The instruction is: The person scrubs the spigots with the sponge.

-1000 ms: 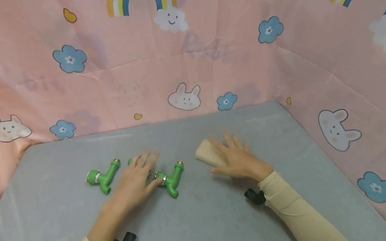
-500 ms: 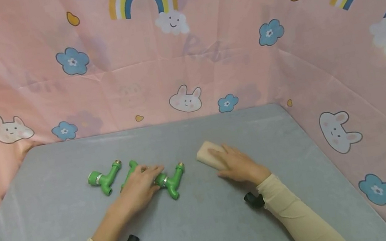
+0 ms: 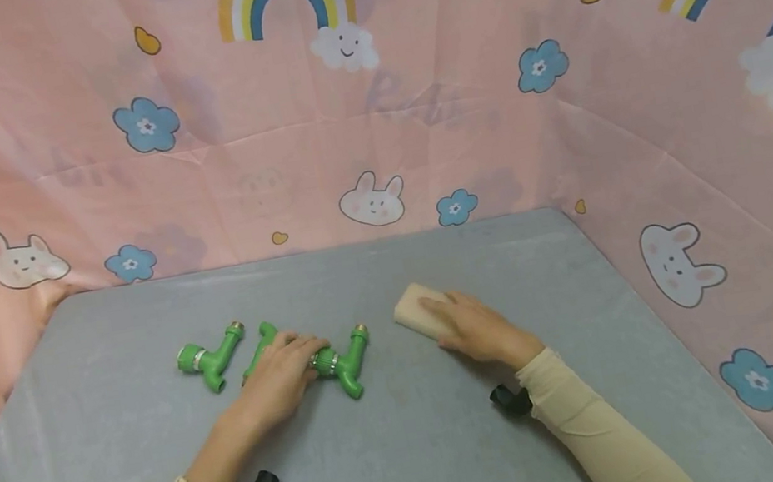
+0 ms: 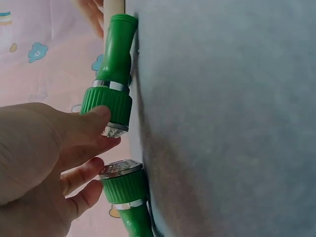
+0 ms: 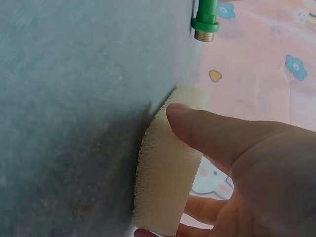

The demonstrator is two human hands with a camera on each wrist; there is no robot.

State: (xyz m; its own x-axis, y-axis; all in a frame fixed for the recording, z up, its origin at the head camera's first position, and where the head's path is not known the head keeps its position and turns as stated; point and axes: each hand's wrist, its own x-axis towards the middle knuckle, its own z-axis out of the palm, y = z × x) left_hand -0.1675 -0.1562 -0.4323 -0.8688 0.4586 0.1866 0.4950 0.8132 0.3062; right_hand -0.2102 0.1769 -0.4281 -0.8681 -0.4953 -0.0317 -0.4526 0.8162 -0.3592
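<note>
Green tap (image 3: 345,360) under left hand (image 3: 279,376), sponge (image 3: 419,310) in right hand (image 3: 472,331)

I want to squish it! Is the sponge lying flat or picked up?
Lying flat. The sponge rests on the grey table, with the right hand gripping it.

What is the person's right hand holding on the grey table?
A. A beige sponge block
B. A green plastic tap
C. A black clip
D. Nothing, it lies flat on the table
A: the right hand has its thumb on top of the beige sponge block and its fingers curled under it, as the right wrist view shows; the green taps lie by the left hand.
</note>
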